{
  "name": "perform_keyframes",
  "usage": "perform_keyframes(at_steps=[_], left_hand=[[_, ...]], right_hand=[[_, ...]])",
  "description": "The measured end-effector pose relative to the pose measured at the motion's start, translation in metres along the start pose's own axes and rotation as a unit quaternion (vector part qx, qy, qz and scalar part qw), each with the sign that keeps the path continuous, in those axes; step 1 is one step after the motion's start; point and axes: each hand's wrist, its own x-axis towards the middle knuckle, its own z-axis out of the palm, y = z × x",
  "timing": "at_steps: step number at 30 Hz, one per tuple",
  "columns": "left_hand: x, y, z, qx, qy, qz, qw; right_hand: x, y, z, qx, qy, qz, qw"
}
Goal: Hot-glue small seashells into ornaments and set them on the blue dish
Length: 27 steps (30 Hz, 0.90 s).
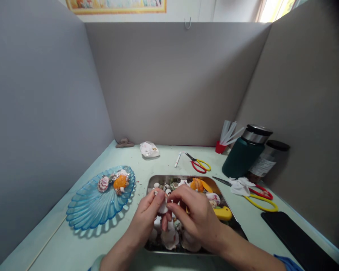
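Head view: left hand (147, 220) and right hand (196, 216) meet above the metal tray (156, 180), both pinching one small white shell (163, 208) between thumb and fingertips. The shell is held just over the mixed shells heaped in the tray. Blue glass plate (87, 210) lies left of the tray, bearing a few shells; scissors (199, 165) lie behind it.

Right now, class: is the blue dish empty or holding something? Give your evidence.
Holding something: a few shells lie at the far end of the dish; the rest is bare.
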Motion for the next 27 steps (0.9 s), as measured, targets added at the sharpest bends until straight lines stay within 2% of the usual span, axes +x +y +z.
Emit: perform_keyframes(at_steps=[6,11,17,27], left_hand=[[0.0032,-0.0044,-0.0008,-0.060,-0.017,-0.006,0.998],[0.0039,-0.0054,-0.0024,-0.049,-0.017,0.003,0.999],[0.0043,-0.0031,-0.0025,-0.027,0.004,0.019,0.999],[0.0047,-0.0050,-0.0043,0.002,0.009,0.041,0.999]], right_hand=[[0.0000,0.0056,0.0026,-0.004,0.036,0.022,0.999],[0.0012,0.0062,0.0026,0.000,0.062,0.037,0.997],[-0.0005,0.0061,0.0032,-0.001,0.058,0.037,0.998],[-0.0007,0.0063,0.0032,-0.028,0.038,-0.035,0.998]])
